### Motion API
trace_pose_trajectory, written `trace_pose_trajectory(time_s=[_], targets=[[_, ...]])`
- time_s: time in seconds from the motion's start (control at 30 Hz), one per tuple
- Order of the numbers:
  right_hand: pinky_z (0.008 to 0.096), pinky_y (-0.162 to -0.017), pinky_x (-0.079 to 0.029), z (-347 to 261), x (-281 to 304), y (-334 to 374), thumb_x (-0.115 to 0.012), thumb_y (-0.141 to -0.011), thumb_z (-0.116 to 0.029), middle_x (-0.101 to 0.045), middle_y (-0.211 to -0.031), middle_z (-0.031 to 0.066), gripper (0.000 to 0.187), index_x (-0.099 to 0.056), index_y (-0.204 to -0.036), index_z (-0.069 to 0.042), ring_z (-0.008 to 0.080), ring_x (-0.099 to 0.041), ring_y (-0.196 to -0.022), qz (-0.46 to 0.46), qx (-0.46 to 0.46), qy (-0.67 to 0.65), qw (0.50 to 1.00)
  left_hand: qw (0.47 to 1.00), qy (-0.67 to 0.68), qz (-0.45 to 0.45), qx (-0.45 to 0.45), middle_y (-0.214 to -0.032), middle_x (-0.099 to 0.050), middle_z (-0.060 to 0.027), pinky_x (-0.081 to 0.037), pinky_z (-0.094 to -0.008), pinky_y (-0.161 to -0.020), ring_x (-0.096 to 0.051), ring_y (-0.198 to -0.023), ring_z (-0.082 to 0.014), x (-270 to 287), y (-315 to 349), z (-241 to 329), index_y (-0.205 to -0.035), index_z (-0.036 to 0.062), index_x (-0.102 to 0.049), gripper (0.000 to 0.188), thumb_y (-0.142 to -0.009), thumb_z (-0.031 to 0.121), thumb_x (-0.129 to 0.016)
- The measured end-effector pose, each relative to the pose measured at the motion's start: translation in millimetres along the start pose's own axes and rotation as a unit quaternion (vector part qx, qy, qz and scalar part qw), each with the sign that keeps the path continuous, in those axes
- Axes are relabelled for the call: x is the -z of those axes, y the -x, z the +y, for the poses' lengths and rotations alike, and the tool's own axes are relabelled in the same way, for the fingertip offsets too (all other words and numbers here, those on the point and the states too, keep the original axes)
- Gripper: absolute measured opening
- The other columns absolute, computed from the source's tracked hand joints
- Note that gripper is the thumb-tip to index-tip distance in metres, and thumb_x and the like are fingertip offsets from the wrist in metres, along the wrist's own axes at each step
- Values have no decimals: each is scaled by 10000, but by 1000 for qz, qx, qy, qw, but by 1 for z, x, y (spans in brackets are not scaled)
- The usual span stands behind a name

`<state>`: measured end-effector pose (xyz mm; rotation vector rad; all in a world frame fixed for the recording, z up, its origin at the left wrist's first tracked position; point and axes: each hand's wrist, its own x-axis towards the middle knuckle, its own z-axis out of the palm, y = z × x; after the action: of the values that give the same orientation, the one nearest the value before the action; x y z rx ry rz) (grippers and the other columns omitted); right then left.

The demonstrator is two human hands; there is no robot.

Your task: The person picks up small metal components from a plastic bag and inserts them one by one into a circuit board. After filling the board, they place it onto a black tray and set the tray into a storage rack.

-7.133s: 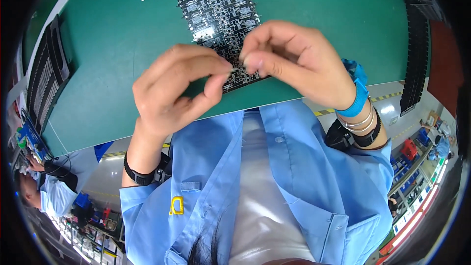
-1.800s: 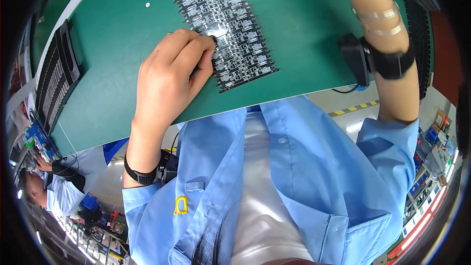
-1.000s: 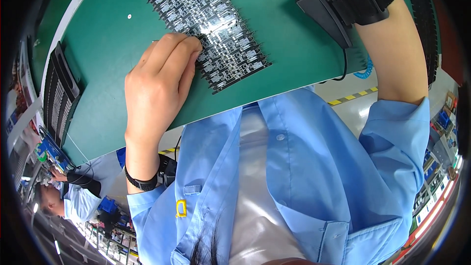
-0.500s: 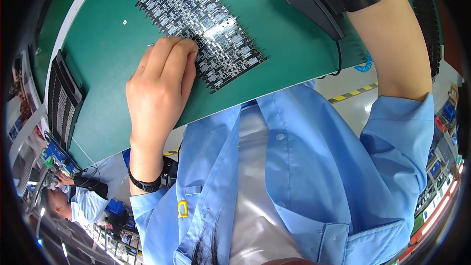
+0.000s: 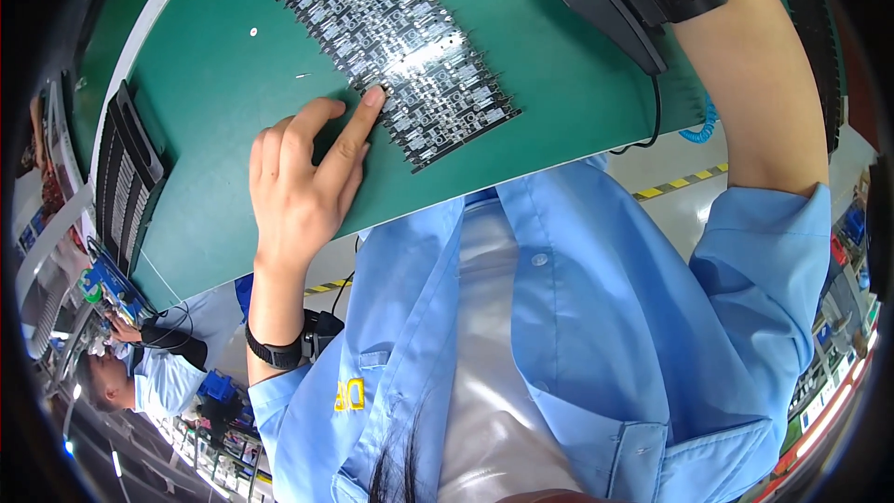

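Note:
A rectangular panel of small black-and-silver circuit boards (image 5: 438,84) lies at a slant on the green tabletop, with pin-like bits along its long edges. My left hand (image 5: 300,172) is at its left edge, the index fingertip reaching that edge. The other fingers bend loosely and nothing shows in the hand. Left of the panel lie a tiny thin metal piece (image 5: 303,74) and a small white disc (image 5: 253,32). My right forearm (image 5: 754,74) stretches up past the panel's right side; the right hand itself is cut off by the top edge.
A black strapped device (image 5: 615,19) with a cable sits at my right wrist, over the green table (image 5: 214,214). Black slotted racks (image 5: 126,191) stand at the table's left side. Far left, another person (image 5: 154,377) works at a bench.
My left fingers, bunched together at the panel's edge before, have spread, and the index finger now points onto that edge. The whole view has shifted slightly.

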<state>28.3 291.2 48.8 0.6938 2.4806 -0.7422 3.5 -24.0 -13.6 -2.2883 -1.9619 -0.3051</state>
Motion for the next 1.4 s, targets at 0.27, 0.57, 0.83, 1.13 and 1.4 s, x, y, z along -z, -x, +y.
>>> trace_pose_trajectory(time_s=[0.27, 0.57, 0.83, 1.13, 1.4], targets=[[396, -688, -535, 43, -53, -25, -666, -718, -205, -665, -765, 177, 187, -687, -763, -24, 324, -659, -745, 412, 185, 70, 889, 985, 61, 110, 121, -965, -602, -35, -463, -314, -672, -550, -764, -195, -7, 3, -17, -1082, 97, -693, 369, -718, 48, -729], [376, -694, -534, 53, -51, -30, -701, -718, -249, -667, -744, 151, 244, -672, -750, -9, 285, -653, -703, 459, 217, 10, 862, 988, 30, 117, 100, -859, -613, -16, -475, -283, -597, -575, -686, -163, -11, -5, -32, -965, 69, -697, 239, -730, 45, -733], [311, -652, -535, 67, -41, -9, -658, -792, -177, -676, -740, 103, 192, -665, -831, 11, 168, -654, -690, 347, 193, -141, 907, 991, 11, 121, 58, -809, -612, -23, -483, -272, -575, -596, -658, -169, 1, -16, -36, -812, 54, -639, 154, -696, 0, -725], [225, -697, -505, 68, -58, 80, -611, -855, -117, -654, -821, 66, 143, -650, -871, 20, 93, -610, -755, 356, 205, -178, 894, 941, 167, 235, 177, -759, -638, -26, -475, -219, -598, -607, -660, -133, -17, -18, -23, -802, 30, -614, 133, -713, -49, -674], [246, -666, -438, 25, -131, 135, -664, -781, -10, -578, -883, 40, 110, -620, -878, -36, 134, -525, -727, 96, 181, -201, 958, 920, 220, 240, 219, -776, -652, -7, -466, -202, -612, -575, -656, -90, -16, -8, -30, -847, 25, -639, 142, -735, -57, -672]])
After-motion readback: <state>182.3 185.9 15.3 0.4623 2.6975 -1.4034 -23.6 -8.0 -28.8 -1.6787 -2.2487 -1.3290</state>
